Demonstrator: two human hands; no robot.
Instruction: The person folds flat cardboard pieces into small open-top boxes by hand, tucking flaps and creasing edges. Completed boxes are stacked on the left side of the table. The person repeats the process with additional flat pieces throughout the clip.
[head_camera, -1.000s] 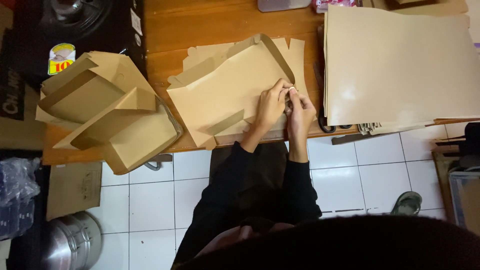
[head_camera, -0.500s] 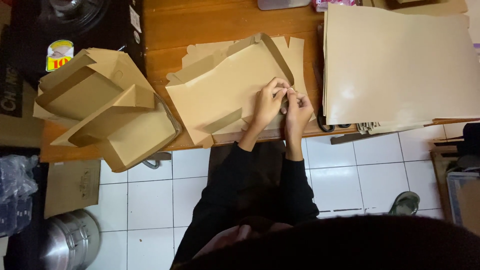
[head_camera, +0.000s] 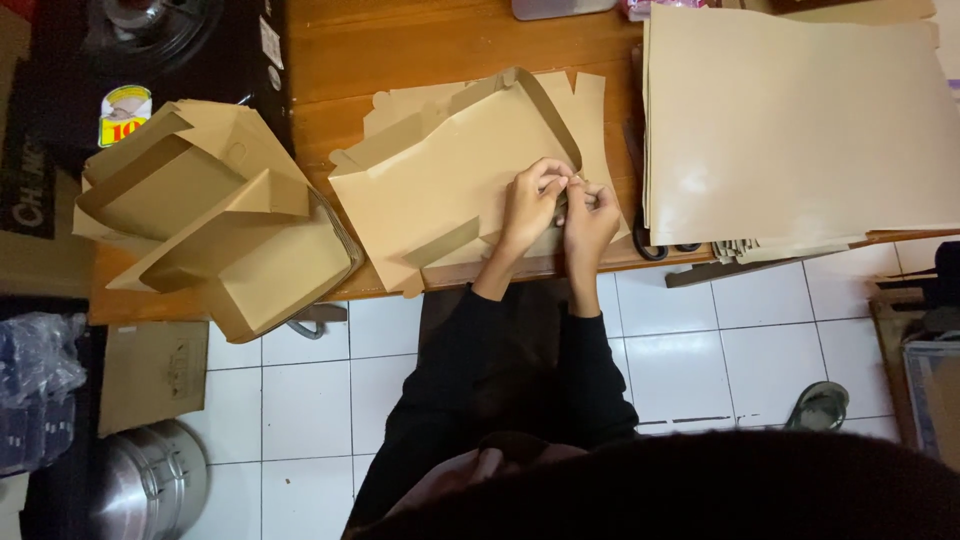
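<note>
Tan cardboard box blank (head_camera: 450, 195), partly folded, flat on wooden table edge, far wall upright

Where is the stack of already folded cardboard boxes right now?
In the head view, the folded boxes sit at the left end of the wooden table, overhanging its near edge, left of the flat box blank that both hands work on.

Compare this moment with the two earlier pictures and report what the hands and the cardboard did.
Hardly anything moved. Both hands, left hand and right hand, remain pinched together at the right edge of the half-folded box blank, with only slight finger shifts; nothing was picked up or released. The folded boxes, the stack of flat sheets and the wooden table stayed as they were.
</note>
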